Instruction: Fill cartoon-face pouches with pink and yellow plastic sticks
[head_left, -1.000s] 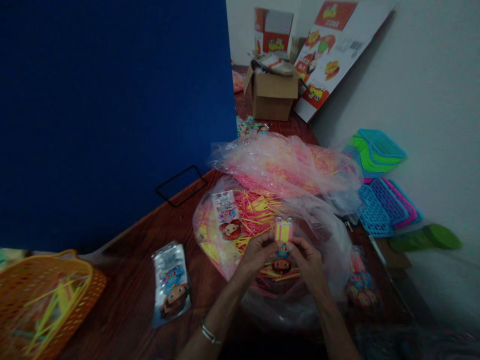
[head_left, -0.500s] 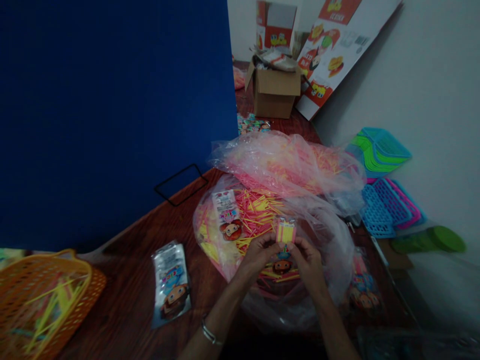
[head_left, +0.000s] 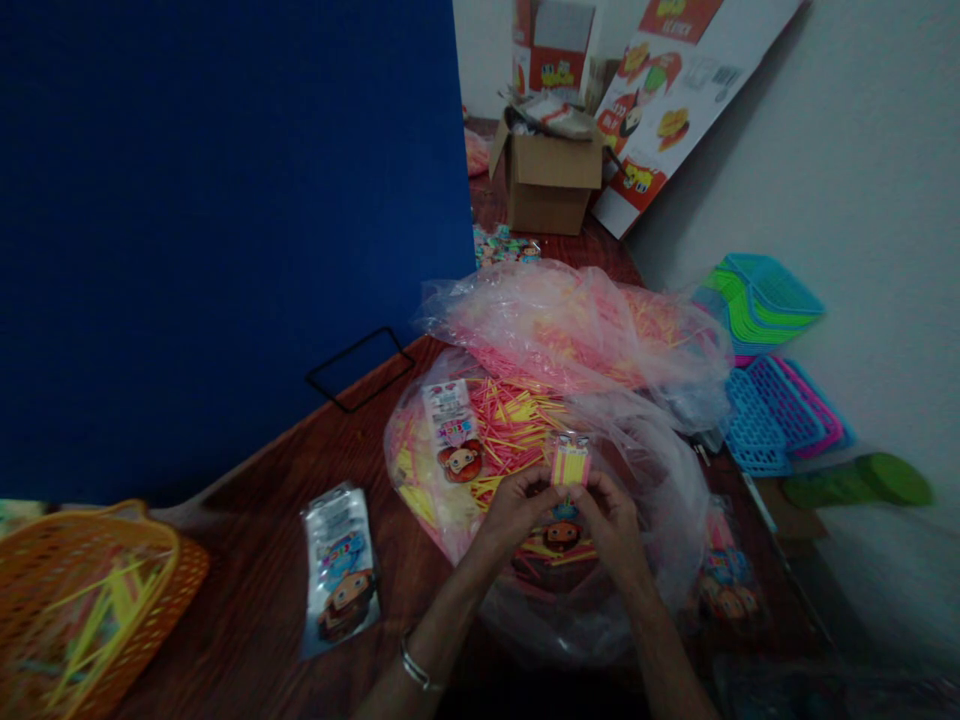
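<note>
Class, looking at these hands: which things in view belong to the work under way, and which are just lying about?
Seemingly in use:
- left hand and right hand, both holding a small packet of sticks
- loose pink and yellow sticks
- clear plastic bag around them

Apparently just lying about:
- cardboard box
- stacked plastic baskets
- leaning printed carton

We had the front bag right of a packet and basket, another bag behind, and trays farther right.
</note>
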